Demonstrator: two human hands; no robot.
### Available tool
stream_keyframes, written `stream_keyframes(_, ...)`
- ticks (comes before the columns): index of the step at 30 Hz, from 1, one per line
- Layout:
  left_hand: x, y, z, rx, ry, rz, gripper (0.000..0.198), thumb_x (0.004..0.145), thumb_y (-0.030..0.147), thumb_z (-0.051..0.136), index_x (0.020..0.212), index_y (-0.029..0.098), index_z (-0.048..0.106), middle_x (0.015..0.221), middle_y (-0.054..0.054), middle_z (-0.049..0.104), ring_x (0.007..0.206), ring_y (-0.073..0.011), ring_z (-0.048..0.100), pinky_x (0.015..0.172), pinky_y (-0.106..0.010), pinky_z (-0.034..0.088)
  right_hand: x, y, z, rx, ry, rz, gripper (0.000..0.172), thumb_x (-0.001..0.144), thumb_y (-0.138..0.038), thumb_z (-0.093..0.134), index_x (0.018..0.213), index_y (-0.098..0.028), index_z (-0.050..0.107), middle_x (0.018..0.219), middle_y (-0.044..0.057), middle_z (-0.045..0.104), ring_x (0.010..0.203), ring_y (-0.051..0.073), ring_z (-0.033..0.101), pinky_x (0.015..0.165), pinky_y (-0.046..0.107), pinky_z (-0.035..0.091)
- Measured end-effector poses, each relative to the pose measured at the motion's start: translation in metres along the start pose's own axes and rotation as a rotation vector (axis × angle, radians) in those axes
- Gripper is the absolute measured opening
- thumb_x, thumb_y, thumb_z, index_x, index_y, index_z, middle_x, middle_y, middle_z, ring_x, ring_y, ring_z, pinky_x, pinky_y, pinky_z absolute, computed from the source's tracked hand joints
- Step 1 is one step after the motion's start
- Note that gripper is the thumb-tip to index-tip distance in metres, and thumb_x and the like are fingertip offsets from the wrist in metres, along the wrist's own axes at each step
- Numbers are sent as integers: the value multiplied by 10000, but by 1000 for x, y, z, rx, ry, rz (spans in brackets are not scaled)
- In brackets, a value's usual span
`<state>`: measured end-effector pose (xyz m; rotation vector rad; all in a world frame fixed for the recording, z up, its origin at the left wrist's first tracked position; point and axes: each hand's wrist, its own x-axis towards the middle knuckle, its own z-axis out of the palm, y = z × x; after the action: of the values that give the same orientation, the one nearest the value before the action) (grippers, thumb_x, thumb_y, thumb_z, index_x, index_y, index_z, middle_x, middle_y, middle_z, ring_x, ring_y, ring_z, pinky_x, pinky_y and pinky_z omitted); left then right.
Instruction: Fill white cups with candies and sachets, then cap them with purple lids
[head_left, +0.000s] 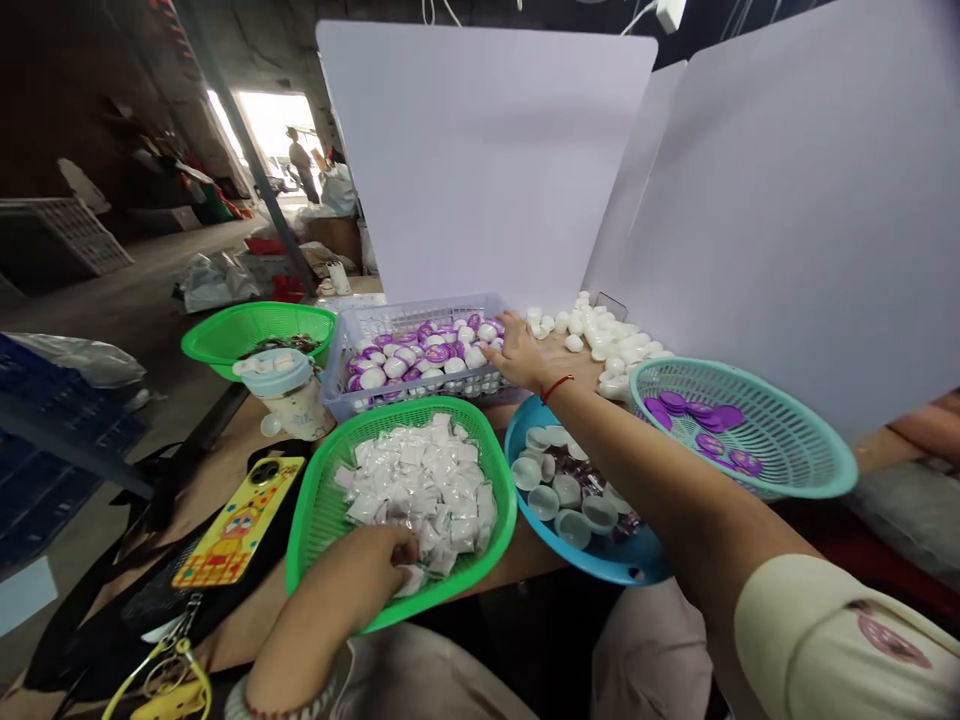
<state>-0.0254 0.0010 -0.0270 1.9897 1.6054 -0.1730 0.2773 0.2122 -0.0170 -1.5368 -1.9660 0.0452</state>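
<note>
My left hand (375, 568) rests in the near green basket (315, 520), fingers pinched on a small white packet (411, 580) from the heap of packets there. My right hand (517, 352) reaches across to the right rim of the lilac crate (341, 345), which holds several white and purple capsules (420, 355). Its fingers curl down over the rim, and what they hold, if anything, is hidden. A red string circles that wrist.
A blue bowl (525, 425) of clear half-shells sits under my right forearm. A teal basket (750, 440) holds purple lids, with loose white shells (607, 335) behind it. A second green basket (255, 330), a cup (289, 385) and a yellow phone (240, 530) lie left. White boards stand behind.
</note>
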Motion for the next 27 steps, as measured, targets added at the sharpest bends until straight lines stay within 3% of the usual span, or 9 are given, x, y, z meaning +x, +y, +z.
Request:
stream_keyframes(2,4,-3,0,-9,-52,3,188,792,158,648,899,238,780,930,-52,800,929,-277,734,739,-314,434,-12,-2,-14,26,30,-1,664,1071,-405,505,1615,-80,306,1693,287,307,1599,385,247,1293,614,228)
stream_keyframes(4,6,-5,1,-26,-74,13,191,809,182,636,934,235,772,949,-56,801,930,-281,727,740,-323,423,-33,-1,-34,62,-29,-50,553,1080,-379,471,1557,-105,406,1577,255,476,1477,351,440,1224,553,375)
stream_keyframes(8,6,-8,2,-85,-71,24,284,829,268,624,1074,242,764,989,-61,798,933,-290,723,758,-341,429,-99,-4,-75,135,-404,-282,382,934,-405,757,1271,-236,693,1220,70,759,1078,249,703,969,381,566)
stream_keyframes(11,5,-7,1,-135,-56,7,340,755,329,673,1060,242,796,971,-64,798,929,-314,724,761,-349,439,-147,-15,-91,-71,-624,-444,424,881,-369,840,1266,-235,722,1287,89,763,1186,324,677,1048,489,507)
stream_keyframes(16,-2,-2,-4,-168,-50,8,232,739,397,659,856,259,804,849,-35,775,858,-305,714,735,-342,442,-178,-29,-93,-211,-610,-433,258,954,-254,742,1203,-189,714,1254,140,761,1266,370,624,1193,658,292)
stream_keyframes(19,-6,-5,-5,-229,130,50,263,790,469,654,883,282,814,952,-41,793,947,-312,712,848,-372,472,-179,-28,-95,-154,-544,-308,375,877,-286,847,1206,-210,686,1276,135,755,1250,369,640,1195,640,299)
stream_keyframes(22,-9,-2,-4,-293,441,123,310,787,570,707,876,297,823,1008,-64,770,1042,-338,685,974,-419,467,-180,-26,-99,-54,-510,-185,333,861,-269,870,1123,-211,673,1142,94,782,1160,342,691,1174,593,352)
stream_keyframes(25,-13,26,1,-451,666,174,289,795,569,767,871,293,807,1071,-74,739,1097,-327,676,989,-418,482,-185,-26,-103,22,-484,-115,313,865,-141,823,1117,-207,649,1110,79,775,1099,310,709,1088,511,443)
stream_keyframes(27,-12,60,7,-619,669,207,253,810,530,792,876,286,801,1206,-85,723,1181,-316,671,971,-395,506,-190,-26,-105,50,-463,-102,356,844,-105,821,1133,-205,639,1146,84,768,1105,314,703,1024,481,475)
